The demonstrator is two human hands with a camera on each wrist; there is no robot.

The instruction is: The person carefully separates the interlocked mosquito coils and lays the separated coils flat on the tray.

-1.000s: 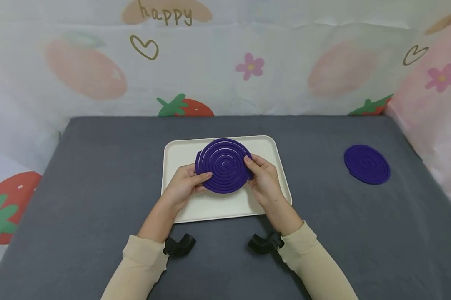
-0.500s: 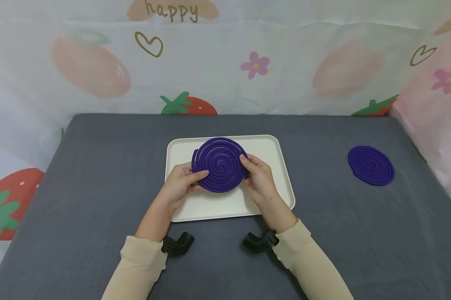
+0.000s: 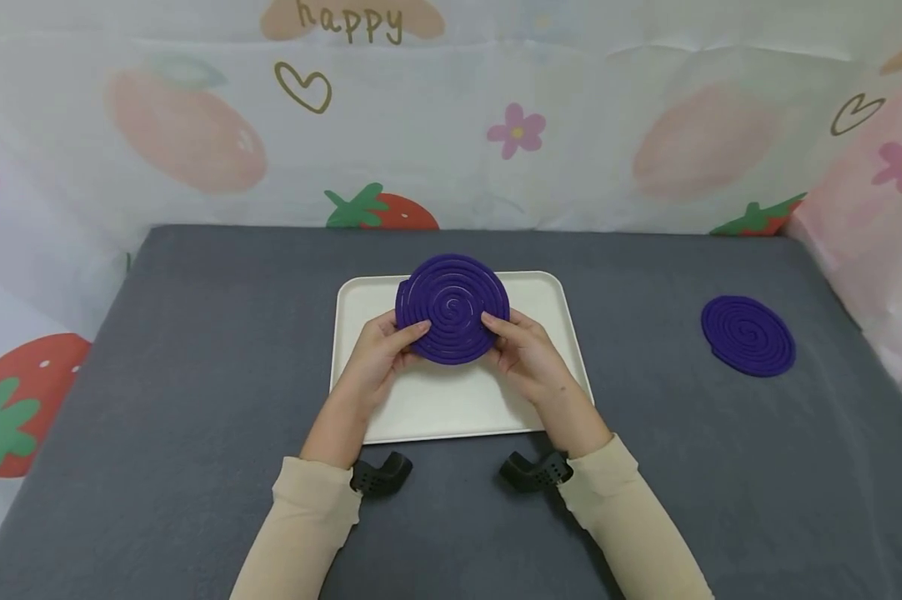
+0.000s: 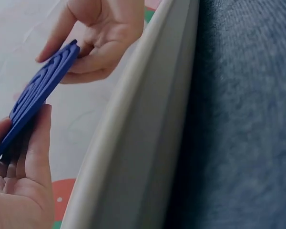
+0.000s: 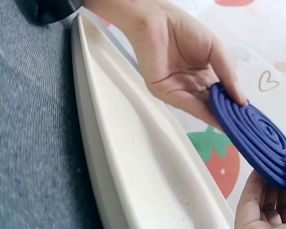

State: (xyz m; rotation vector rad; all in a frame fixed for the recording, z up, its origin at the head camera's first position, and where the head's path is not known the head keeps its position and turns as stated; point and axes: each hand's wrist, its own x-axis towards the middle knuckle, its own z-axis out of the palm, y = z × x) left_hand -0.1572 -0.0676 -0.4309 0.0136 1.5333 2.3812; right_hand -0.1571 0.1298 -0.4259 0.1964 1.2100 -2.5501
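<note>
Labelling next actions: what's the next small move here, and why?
Probably lower the held purple disc onto the cream tray: the left hand and right hand pinch its opposite sides, and the wrist views show it raised off the tray.

We stretch our left arm (image 3: 301,529) and right arm (image 3: 634,525) from the near side toward the far side, leaning in. Our left hand (image 3: 378,358) and right hand (image 3: 529,362) face each other, near but not touching. Both pinch, thumbs (image 3: 412,334) on top, other fingers (image 4: 37,157) underneath.
</note>
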